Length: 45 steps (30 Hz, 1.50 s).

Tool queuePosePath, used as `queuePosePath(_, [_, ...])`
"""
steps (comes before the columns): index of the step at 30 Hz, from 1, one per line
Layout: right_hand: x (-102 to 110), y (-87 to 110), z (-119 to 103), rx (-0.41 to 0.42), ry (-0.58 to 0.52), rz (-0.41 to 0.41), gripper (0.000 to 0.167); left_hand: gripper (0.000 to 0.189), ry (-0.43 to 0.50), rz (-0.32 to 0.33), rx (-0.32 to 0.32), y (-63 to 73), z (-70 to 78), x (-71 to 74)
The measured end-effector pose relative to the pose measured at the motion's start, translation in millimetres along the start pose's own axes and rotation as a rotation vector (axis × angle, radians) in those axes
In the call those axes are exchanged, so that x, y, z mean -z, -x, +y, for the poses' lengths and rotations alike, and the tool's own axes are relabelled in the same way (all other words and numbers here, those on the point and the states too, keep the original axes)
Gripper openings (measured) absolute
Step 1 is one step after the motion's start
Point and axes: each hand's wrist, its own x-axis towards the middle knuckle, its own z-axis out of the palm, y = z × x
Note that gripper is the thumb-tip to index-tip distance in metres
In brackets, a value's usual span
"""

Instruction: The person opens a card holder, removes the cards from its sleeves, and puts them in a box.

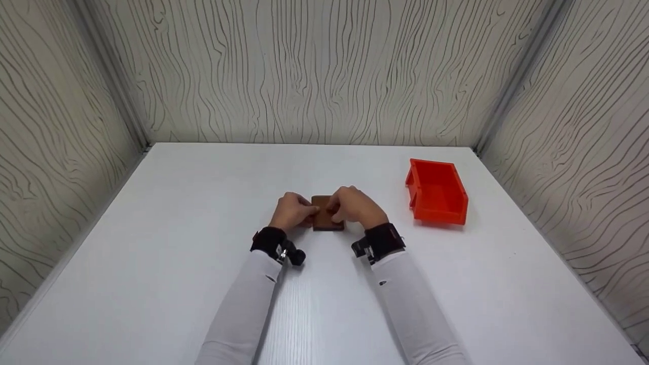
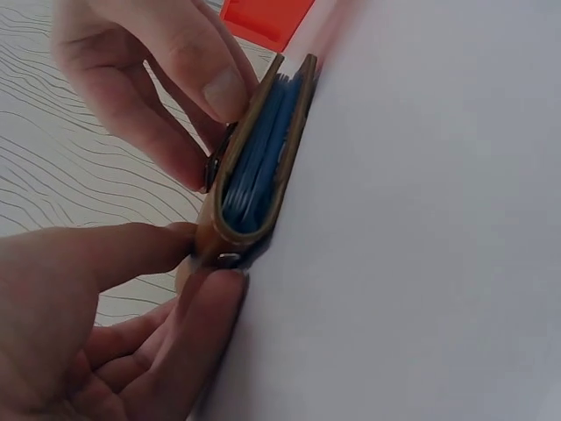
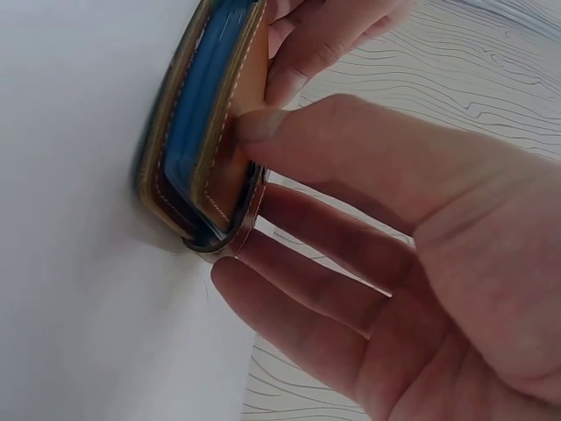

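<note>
A brown leather card holder [image 1: 325,220] with pale stitching lies on the white table between both hands. Blue sleeves [image 2: 263,158] show between its two covers in the wrist views. My left hand [image 1: 291,210] pinches its spine side between thumb and forefinger. With the thumb on the upper cover, my right hand [image 1: 357,205] grips the opposite side, its fingers at a narrow strap [image 3: 250,210] that curves round the edge. The strap's fastening is partly hidden by the right fingers.
An orange-red open bin [image 1: 440,217] stands on the white table [image 1: 152,243] to the right of the hands. Wood-patterned panels [image 1: 304,71] enclose the table at the back and on both sides.
</note>
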Motion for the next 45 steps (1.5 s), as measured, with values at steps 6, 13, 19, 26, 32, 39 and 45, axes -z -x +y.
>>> queuePosePath(6, [-1, -0.2, 1, 0.007, -0.009, -0.006, 0.033, 0.028, 0.043, -0.006, 0.023, -0.6, -2.2, 0.6])
queuePosePath(13, [0, 0.4, 1, 0.004, -0.006, -0.008, 0.032, 0.026, 0.057, -0.011, 0.015, 0.2, -2.2, 1.8])
queuePosePath(19, [-1, 2.9, -1, 0.018, -0.014, -0.012, 0.028, 0.025, 0.08, -0.018, 0.025, 0.8, -3.0, 1.7])
queuePosePath(26, [-2, 3.9, -4, 0.022, -0.016, 0.006, 0.023, 0.023, 0.059, -0.005, 0.046, -0.6, -3.1, -0.1])
queuePosePath(32, [-9, -2.5, -5, -0.009, 0.02, 0.136, 0.021, 0.023, 0.037, 0.023, 0.036, -0.8, -2.6, -0.7])
queuePosePath(39, [-23, -5.5, -6, -0.1, 0.142, 0.141, 0.041, 0.027, -0.011, 0.036, 0.03, 0.6, -0.4, -1.0])
queuePosePath(45, [-26, -5.7, -7, -0.07, 0.146, 0.093, 0.036, 0.026, -0.01, 0.038, 0.056, 0.6, -0.1, -1.5])
